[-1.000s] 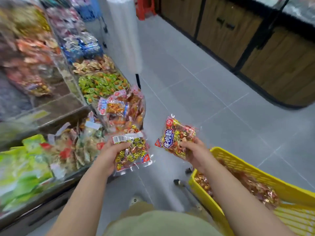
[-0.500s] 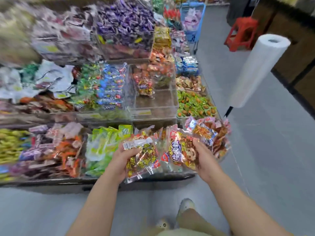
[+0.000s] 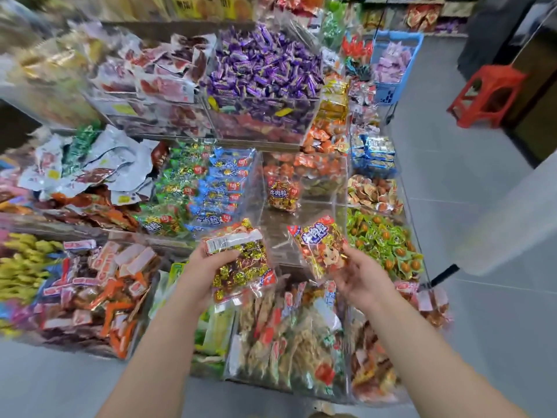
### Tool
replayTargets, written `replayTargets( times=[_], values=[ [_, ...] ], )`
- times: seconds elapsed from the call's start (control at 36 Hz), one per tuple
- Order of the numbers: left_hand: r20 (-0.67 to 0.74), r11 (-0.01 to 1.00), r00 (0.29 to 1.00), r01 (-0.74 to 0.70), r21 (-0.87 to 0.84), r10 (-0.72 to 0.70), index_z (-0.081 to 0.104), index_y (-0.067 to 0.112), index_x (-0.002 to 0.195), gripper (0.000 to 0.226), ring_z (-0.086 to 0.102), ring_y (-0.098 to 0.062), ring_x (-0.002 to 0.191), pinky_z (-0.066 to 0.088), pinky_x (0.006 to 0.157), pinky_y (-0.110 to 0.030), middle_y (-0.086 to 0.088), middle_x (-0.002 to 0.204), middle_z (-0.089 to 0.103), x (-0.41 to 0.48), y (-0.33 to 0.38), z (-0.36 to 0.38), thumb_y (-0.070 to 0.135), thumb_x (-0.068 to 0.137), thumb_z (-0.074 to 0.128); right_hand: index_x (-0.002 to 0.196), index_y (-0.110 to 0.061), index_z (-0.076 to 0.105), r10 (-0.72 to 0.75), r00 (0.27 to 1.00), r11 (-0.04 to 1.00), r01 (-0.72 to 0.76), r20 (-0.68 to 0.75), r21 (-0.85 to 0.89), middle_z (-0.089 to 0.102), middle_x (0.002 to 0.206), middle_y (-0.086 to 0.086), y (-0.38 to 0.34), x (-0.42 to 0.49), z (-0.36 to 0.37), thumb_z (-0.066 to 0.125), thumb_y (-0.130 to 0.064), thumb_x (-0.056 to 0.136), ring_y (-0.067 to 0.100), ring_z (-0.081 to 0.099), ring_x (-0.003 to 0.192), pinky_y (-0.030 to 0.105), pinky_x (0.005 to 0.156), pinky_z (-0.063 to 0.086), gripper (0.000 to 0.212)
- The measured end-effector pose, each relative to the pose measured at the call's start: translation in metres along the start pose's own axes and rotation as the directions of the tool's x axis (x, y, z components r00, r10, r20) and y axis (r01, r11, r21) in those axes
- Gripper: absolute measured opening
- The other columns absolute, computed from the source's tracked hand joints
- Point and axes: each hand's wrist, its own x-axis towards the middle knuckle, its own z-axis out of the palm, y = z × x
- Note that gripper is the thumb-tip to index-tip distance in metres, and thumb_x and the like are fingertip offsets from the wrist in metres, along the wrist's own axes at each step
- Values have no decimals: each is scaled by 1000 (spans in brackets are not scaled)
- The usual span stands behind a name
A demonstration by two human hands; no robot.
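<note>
Now, on the left, a clear bag of gold-wrapped beef candies (image 3: pixel 241 263) is gripped by the left hand (image 3: pixel 200 267), with the thumb curled over its barcode strip. Just beside it but apart, a second candy bag (image 3: pixel 321 247) is pinched at its lower edge by the right hand (image 3: pixel 361 277), printed face up. Both are held over the front of a clear acrylic bin (image 3: pixel 304 212), where one matching bag (image 3: pixel 283 193) is seen at the back. Green-wrapped sweets (image 3: pixel 382 242) are piled to the right.
</note>
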Motion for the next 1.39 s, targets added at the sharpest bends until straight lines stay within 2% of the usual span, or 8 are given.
replayTargets(
  times=[0.22,0.39,0.53,0.72,0.83,0.94,1.08,1.39],
  values=[
    [21,997,997,-76,-5,76,56,19,94,25,71,-17,59,55,45,-30,-1,69,74,50,49,-7,0,82,66,95,-5,56,-22,999,999,20,-48,-50,59,85,5,-21,50,32,61,-3,86,13,57,74,18,55,56,10],
    [113,996,993,-52,66,44,57,20,103,42,71,-32,85,57,75,-54,-11,93,74,94,89,-19,17,66,77,145,-18,28,-56,998,957,44,-34,-286,52,131,16,-21,88,67,60,13,78,30,58,110,41,85,55,81],
    [184,998,983,-32,50,23,59,16,101,28,72,-25,69,57,53,-39,-9,83,74,129,113,-28,7,77,71,103,-1,54,-204,973,873,131,-107,-469,64,90,12,-11,124,103,52,19,82,21,61,79,31,78,52,29],
    [202,1000,979,29,7,-30,56,11,115,53,72,-26,67,55,51,-35,-8,80,74,158,130,-36,16,65,73,86,-10,58,-281,944,832,148,-176,-535,62,79,6,-2,198,127,55,17,78,17,55,67,22,57,44,29],
    [188,999,981,45,16,-47,55,12,110,44,72,-25,65,55,49,-35,-6,76,75,171,130,-40,15,69,70,74,-10,55,-306,939,832,182,-158,-525,63,49,-8,2,242,130,54,23,75,0,55,42,13,43,41,33],
    [137,997,987,80,14,-81,52,13,101,35,71,-22,57,54,45,-33,-3,68,73,181,126,-38,13,71,70,97,-2,58,-342,922,779,170,-182,-604,66,95,16,7,278,124,62,19,73,25,63,89,44,87,51,33],
    [136,996,986,91,18,-93,51,17,99,44,72,-21,60,55,48,-35,-1,69,74,186,123,-31,18,59,71,128,6,37,-431,859,620,60,-275,-782,47,129,25,17,290,120,80,-3,67,37,50,119,47,98,43,76],
    [111,999,992,54,3,-54,55,14,102,44,73,-22,65,56,48,-34,-3,74,75,182,120,-25,15,60,69,107,-15,63,-419,907,503,266,37,-822,69,104,3,-2,293,111,88,-10,58,16,64,94,22,78,49,55]
  ],
)
